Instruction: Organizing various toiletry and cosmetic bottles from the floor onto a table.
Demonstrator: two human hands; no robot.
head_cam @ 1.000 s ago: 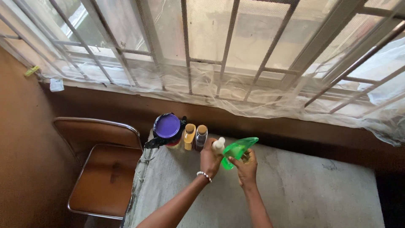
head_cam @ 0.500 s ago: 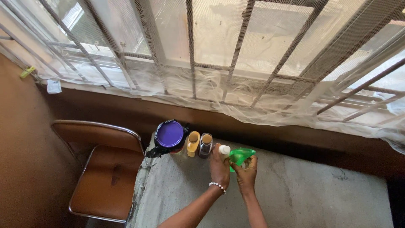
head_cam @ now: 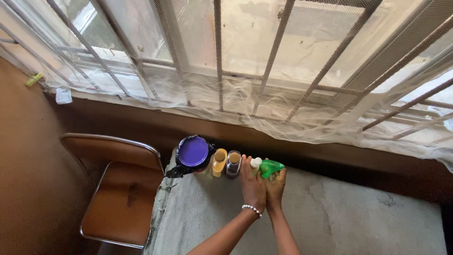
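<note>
At the table's back edge, head view | left hand wraps the white-capped bottle, steadying it upright | right hand closed on the green bottle, just beside | row alongside: purple-lidded jar, yellow bottle, dark bottle | contents probably liquids, hard to tell.

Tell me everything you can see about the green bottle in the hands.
The green bottle looks like translucent bright green plastic, and only its upper part shows. It sits at the back of the grey table below the window, right of a white-capped bottle. The right hand wraps it from below; the left hand presses alongside.
</note>
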